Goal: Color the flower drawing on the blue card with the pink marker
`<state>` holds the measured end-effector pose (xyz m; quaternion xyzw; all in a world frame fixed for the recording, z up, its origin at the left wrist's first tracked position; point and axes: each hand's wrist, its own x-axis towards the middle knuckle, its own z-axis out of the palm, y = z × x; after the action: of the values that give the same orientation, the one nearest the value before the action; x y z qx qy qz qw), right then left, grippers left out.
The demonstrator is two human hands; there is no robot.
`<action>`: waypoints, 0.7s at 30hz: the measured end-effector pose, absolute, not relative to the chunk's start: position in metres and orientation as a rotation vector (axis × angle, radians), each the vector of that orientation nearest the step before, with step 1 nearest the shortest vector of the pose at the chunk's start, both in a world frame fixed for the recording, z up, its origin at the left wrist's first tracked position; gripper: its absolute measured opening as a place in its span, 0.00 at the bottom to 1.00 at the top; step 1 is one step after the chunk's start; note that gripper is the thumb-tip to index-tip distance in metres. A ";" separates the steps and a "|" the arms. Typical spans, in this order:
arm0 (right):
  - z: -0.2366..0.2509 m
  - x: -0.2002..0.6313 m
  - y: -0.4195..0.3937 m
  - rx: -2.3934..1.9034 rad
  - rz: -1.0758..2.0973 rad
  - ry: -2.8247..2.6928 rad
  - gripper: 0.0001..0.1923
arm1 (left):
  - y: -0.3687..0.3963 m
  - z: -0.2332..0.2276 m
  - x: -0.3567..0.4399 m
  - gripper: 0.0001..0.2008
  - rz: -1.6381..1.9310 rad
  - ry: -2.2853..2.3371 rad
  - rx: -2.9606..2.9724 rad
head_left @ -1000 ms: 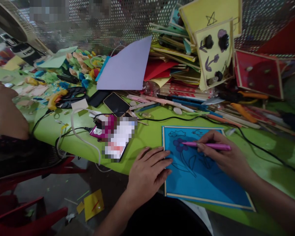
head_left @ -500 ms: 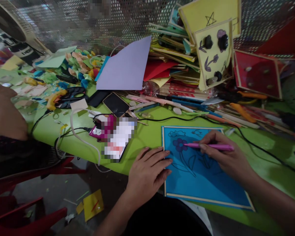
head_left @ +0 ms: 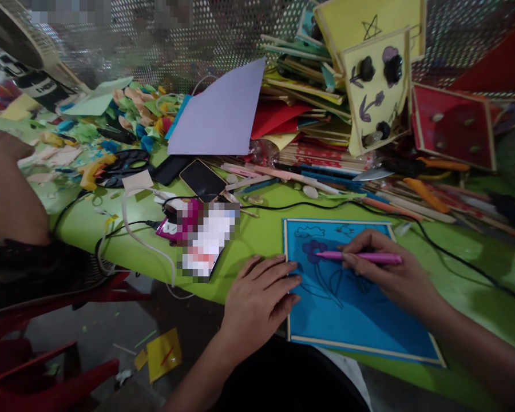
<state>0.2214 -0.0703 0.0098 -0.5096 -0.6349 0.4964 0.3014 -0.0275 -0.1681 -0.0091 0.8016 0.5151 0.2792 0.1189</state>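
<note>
A blue sheet [head_left: 352, 337] edged with pale wooden sticks lies in front of me. On it is a line drawing of a flower [head_left: 314, 252] with purple petals, a stem and leaves, with a cloud outline [head_left: 309, 232] above. My right hand [head_left: 380, 266] pinches a pink marker [head_left: 373, 257], its tip touching the flower near the middle. Flat across the sheet's left edge rests my left hand [head_left: 261, 297], fingers stretched out and holding nothing. Part of the drawing is hidden under my right hand.
Left of the sheet lie a phone with a lit screen [head_left: 210, 240], a dark phone [head_left: 203, 180] and cables [head_left: 169, 257]. Behind are sticks, a knife [head_left: 373, 174], a lilac sheet [head_left: 218, 111] and framed cards [head_left: 377, 91]. Another person's arm [head_left: 11, 189] rests at the far left.
The marker and my right hand have shifted slightly left, its tip moving from the flower's right side toward its middle. My left hand has stayed in place.
</note>
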 end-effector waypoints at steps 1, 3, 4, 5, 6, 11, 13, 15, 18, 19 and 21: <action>0.009 0.222 -0.070 -1.357 1.319 -1.685 0.18 | -0.168 -0.009 -0.027 0.11 0.820 1.505 2.344; 0.007 0.222 -0.070 -1.371 1.320 -1.682 0.18 | -0.168 -0.009 -0.027 0.11 0.824 1.497 2.345; 0.007 0.222 -0.069 -1.379 1.318 -1.683 0.17 | -0.168 -0.009 -0.027 0.11 0.827 1.495 2.347; 0.007 0.222 -0.069 -1.386 1.311 -1.684 0.17 | -0.168 -0.008 -0.028 0.11 0.826 1.494 2.348; 0.007 0.222 -0.069 -1.390 1.303 -1.684 0.17 | -0.168 -0.008 -0.028 0.11 0.824 1.495 2.349; 0.008 0.221 -0.070 -1.379 1.260 -1.671 0.16 | -0.168 -0.007 -0.027 0.11 0.809 1.511 2.353; 0.008 0.222 -0.070 -1.367 1.241 -1.678 0.15 | -0.168 -0.007 -0.027 0.11 0.816 1.509 2.356; 0.008 0.224 -0.069 -1.355 1.231 -1.686 0.15 | -0.168 -0.007 -0.027 0.11 0.824 1.506 2.355; 0.009 0.225 -0.069 -1.348 1.237 -1.684 0.16 | -0.168 -0.008 -0.027 0.11 0.818 1.508 2.343; 0.009 0.225 -0.069 -1.350 1.242 -1.687 0.17 | -0.168 -0.008 -0.027 0.11 0.812 1.509 2.340; 0.010 0.225 -0.069 -1.358 1.253 -1.693 0.18 | -0.168 -0.008 -0.027 0.11 0.811 1.508 2.339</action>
<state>0.2250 -0.0690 0.0098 -0.5148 -0.6418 0.4749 0.3123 -0.0270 -0.1679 -0.0077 0.8009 0.5164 0.2779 0.1212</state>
